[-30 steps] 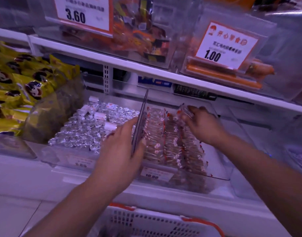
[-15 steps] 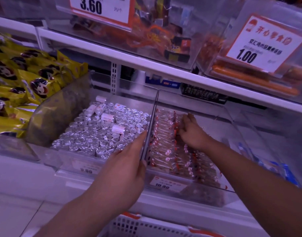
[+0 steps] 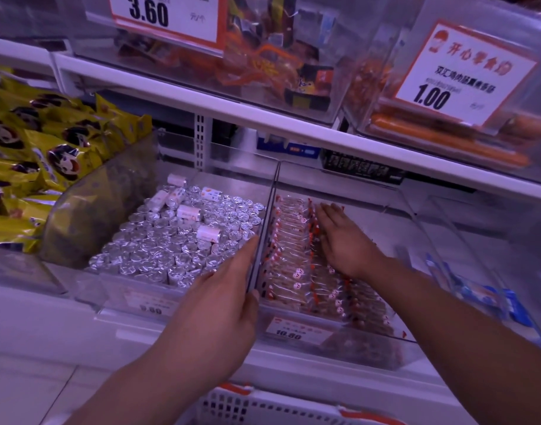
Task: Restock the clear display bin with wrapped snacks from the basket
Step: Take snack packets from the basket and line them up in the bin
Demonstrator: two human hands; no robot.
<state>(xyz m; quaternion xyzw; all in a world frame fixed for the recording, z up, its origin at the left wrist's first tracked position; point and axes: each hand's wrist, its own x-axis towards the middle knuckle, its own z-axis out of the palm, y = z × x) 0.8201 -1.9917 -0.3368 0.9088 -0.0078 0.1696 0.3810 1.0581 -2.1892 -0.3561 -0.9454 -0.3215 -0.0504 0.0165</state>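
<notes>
Two hands, left hand [image 3: 220,305], right hand [image 3: 344,240], one bin [image 3: 401,216]

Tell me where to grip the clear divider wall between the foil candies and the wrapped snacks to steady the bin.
Grip the divider wall by its bare top edge near the front, from above: a thin upright sheet, packed on both sides by foil candies and wrapped snacks. The left hand already pinches there, thumb on the snack side.
</notes>
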